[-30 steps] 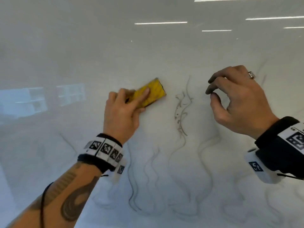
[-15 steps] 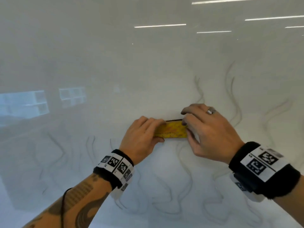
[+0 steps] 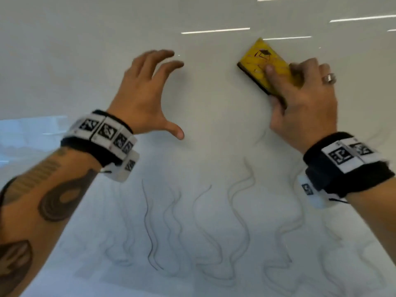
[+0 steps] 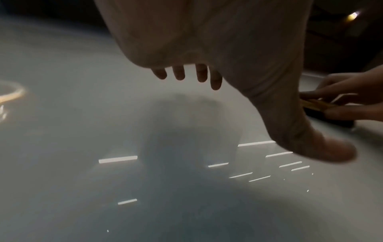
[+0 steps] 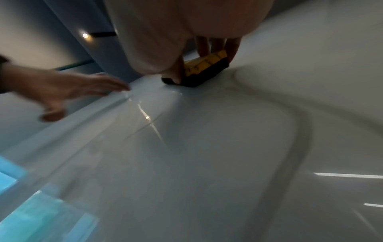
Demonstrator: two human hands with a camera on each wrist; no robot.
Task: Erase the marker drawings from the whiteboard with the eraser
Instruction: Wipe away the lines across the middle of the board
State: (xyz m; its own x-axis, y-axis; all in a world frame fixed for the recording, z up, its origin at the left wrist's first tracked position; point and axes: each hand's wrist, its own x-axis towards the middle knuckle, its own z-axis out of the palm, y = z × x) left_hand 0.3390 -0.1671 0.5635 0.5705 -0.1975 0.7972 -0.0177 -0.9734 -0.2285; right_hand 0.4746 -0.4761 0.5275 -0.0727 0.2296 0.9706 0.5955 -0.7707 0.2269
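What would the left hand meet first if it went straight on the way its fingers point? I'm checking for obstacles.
Probably just bare whiteboard: the left hand points up, and the eraser lies off to its right.

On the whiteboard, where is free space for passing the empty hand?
Free: the bare whiteboard left of and above the left hand, and the gap between it and the eraser. Crowded: the right hand on the eraser; wavy marker lines below.

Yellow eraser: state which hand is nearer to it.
Right. The right hand grips the eraser against the whiteboard; the left hand is apart from it, fingers spread.
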